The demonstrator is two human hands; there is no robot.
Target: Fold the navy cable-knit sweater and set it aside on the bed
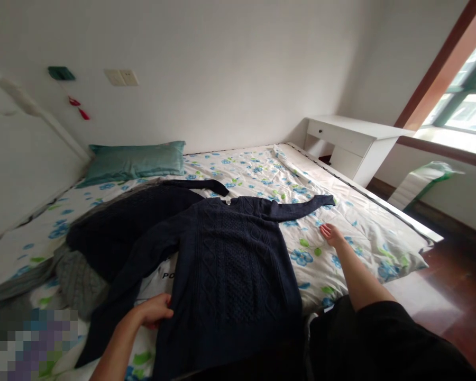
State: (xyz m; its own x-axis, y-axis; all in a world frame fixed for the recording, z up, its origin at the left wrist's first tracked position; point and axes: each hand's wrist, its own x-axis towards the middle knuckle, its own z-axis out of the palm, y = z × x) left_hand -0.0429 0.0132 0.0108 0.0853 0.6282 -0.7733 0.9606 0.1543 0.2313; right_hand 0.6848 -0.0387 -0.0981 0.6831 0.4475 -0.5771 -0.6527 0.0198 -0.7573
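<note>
A navy cable-knit sweater [238, 259] lies spread on the bed, neckline toward the wall. Its right-hand sleeve stretches out sideways and its left-hand sleeve slants down toward me. At the sweater's left side edge, my left hand [155, 310] is closed, fingers curled on the knit. My right hand [330, 235] is held over the floral sheet just below the right cuff, fingers stretched out and nothing in them. Left of the sweater is a heap with a dark garment [119, 227] and a grey knit garment [81, 275]. A light grey cloth with dark letters [158, 280] shows partly beneath the navy sleeve.
A green pillow [137, 161] rests at the bed's far left by the wall. The floral sheet [257, 169] covers the bed. Beyond its right edge stand a white desk [345, 135] and a white plastic-wrapped item [418, 182] under the window. The lower left corner is pixelated.
</note>
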